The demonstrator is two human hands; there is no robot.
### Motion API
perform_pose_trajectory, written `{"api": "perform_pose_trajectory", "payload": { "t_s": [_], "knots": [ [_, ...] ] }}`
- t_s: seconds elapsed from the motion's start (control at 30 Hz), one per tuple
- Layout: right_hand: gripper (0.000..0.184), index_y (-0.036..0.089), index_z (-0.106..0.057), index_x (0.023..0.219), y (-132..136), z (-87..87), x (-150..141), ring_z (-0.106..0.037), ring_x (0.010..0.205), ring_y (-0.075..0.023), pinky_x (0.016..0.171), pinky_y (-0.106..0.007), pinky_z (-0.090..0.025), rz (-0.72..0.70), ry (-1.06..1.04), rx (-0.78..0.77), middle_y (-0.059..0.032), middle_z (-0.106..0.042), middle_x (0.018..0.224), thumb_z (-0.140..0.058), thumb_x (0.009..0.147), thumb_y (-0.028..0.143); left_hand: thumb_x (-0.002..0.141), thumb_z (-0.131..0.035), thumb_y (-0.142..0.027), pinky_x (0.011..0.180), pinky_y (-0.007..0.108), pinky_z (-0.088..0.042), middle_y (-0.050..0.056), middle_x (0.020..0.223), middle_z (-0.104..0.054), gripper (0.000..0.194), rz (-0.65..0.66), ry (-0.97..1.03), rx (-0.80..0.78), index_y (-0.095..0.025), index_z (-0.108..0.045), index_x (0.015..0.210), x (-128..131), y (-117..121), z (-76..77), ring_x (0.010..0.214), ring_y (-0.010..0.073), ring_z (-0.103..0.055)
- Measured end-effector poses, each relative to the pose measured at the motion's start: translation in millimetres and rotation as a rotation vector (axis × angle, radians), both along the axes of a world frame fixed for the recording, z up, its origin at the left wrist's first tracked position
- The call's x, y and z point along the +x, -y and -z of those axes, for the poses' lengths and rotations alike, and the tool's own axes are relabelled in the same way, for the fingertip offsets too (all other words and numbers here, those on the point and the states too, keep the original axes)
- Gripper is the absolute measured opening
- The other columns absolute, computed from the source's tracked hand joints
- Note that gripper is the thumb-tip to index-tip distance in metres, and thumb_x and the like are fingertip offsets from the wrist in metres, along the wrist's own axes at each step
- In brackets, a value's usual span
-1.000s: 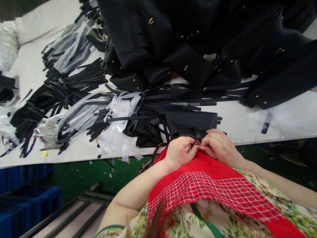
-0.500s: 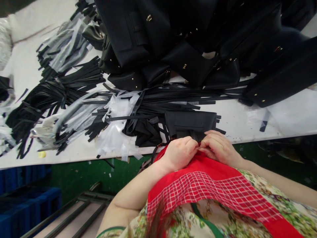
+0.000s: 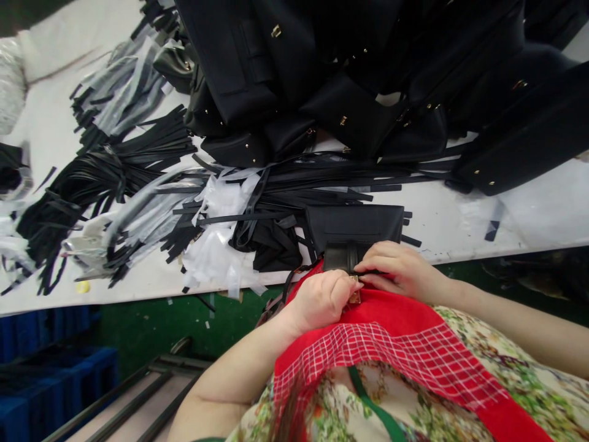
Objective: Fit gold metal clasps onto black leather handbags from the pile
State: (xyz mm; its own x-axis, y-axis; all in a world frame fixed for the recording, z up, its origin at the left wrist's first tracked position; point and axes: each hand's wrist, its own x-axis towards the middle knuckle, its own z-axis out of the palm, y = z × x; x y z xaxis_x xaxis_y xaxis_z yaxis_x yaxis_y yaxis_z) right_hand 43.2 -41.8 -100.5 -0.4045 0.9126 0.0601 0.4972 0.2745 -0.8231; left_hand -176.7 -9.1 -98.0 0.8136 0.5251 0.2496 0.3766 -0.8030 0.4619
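Note:
At the table's front edge, against the red apron, my left hand (image 3: 322, 299) is closed with its fingertips pinched at a gold-coloured metal buckle (image 3: 354, 291). Just to its right, my right hand (image 3: 399, 270) pinches a black strap (image 3: 372, 272) beside that buckle; its fingertips hide part of the strap. A black leather-like piece with a band across it (image 3: 338, 255) shows right above both hands. Beyond that lies a flat black bag (image 3: 354, 222) on the white table, its near side hidden by my hands.
Black bags with gold fittings (image 3: 294, 80) are heaped at the back. Bundles of black straps (image 3: 92, 175) and white plastic wrapping (image 3: 221, 245) cover the left of the table (image 3: 442, 215). Blue pallets (image 3: 59, 387) and a metal-framed rack (image 3: 151, 399) stand at lower left.
My hands have drawn slightly apart, the left moving left and down. The gold buckle and the black banded piece now show between and above them.

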Motion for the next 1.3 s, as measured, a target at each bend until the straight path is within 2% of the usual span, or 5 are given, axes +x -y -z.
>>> {"api": "perform_pose_trajectory", "payload": {
  "t_s": [0.27,0.47,0.7,0.93,1.3],
  "knots": [
    [0.018,0.020,-0.074,0.094,-28.5,-13.9,-1.2,-0.062,0.077,-0.0121,0.071,-0.023,-0.049,-0.273,-0.110,-0.237,-0.0030,-0.068,0.083,-0.057,0.093,0.026,0.093,-0.052,-0.019,0.056,0.023,-0.050,0.001,0.073,-0.068,0.012,0.196,0.039,0.219,-0.016,-0.057,0.083,-6.4,-5.9,-14.9,0.064,0.0118,-0.065],
    [0.014,0.022,-0.076,0.089,-45.8,-13.3,-6.3,-0.064,0.076,-0.0113,0.074,-0.021,-0.048,-0.369,-0.039,-0.325,0.0006,-0.071,0.082,-0.062,0.088,0.021,0.094,-0.052,-0.022,0.055,0.022,-0.048,-0.002,0.066,-0.065,0.015,0.201,0.026,0.226,-0.017,-0.058,0.082,-8.1,-6.9,-15.9,0.059,0.0103,-0.063],
    [0.017,0.024,-0.077,0.077,-62.9,-20.2,-16.6,-0.061,0.063,-0.0123,0.062,-0.023,-0.043,-0.474,0.170,-0.379,0.0009,-0.071,0.074,-0.063,0.080,0.016,0.094,-0.053,-0.024,0.052,0.025,-0.045,-0.002,0.065,-0.063,0.015,0.226,-0.019,0.203,-0.017,-0.058,0.081,-6.3,-6.3,-12.9,0.059,0.0122,-0.062],
    [0.014,0.016,-0.069,0.073,-53.5,-12.9,-27.1,-0.060,0.069,-0.0174,0.066,-0.029,-0.043,-0.627,0.319,-0.136,-0.0047,-0.068,0.075,-0.060,0.083,0.012,0.094,-0.048,-0.019,0.049,0.026,-0.040,-0.002,0.064,-0.060,0.018,0.290,-0.041,0.174,-0.017,-0.057,0.078,-5.2,-8.0,-10.6,0.055,0.0119,-0.057],
    [0.012,0.016,-0.065,0.078,-44.9,-8.6,-14.9,-0.059,0.071,-0.0165,0.070,-0.029,-0.044,-0.374,0.270,-0.180,-0.0039,-0.063,0.078,-0.058,0.087,0.011,0.092,-0.052,-0.020,0.053,0.024,-0.044,-0.002,0.063,-0.058,0.014,0.220,-0.035,0.113,-0.017,-0.058,0.080,-5.4,-8.1,-9.0,0.057,0.0121,-0.057]
  ]
}}
